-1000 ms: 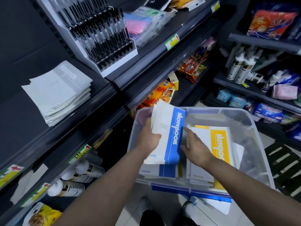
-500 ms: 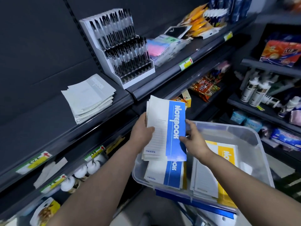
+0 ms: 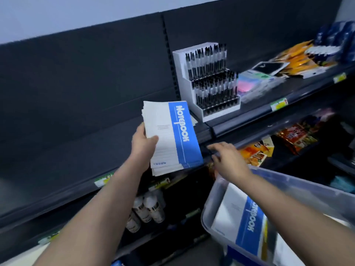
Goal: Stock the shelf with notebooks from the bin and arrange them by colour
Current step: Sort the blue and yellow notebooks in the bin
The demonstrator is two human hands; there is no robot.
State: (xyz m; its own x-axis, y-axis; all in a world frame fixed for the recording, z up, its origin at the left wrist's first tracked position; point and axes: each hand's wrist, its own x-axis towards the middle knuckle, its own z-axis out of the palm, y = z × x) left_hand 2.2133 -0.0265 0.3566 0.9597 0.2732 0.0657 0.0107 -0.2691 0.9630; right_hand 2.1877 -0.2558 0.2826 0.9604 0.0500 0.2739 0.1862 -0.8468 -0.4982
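My left hand [image 3: 143, 144] grips a small stack of white notebooks with a blue stripe [image 3: 171, 137], held up over the dark shelf [image 3: 80, 158]. My right hand [image 3: 228, 160] is off the stack, fingers spread and holding nothing, above the near corner of the clear plastic bin [image 3: 209, 206]. Inside the bin lie more blue-striped notebooks [image 3: 247, 225] with a yellow edge beside them. The grey stack seen earlier on the shelf is out of view.
A white pen display rack [image 3: 209, 81] stands on the shelf just right of the held stack. Pastel packs [image 3: 253, 83] and orange packets [image 3: 295, 60] lie further right. Spray bottles [image 3: 148, 208] and snack bags [image 3: 295, 139] fill the lower shelves.
The blue notebook stack has risen out of the bin towards the shelf. My right hand has let go of it and now hovers open. The view has swung upward and left.
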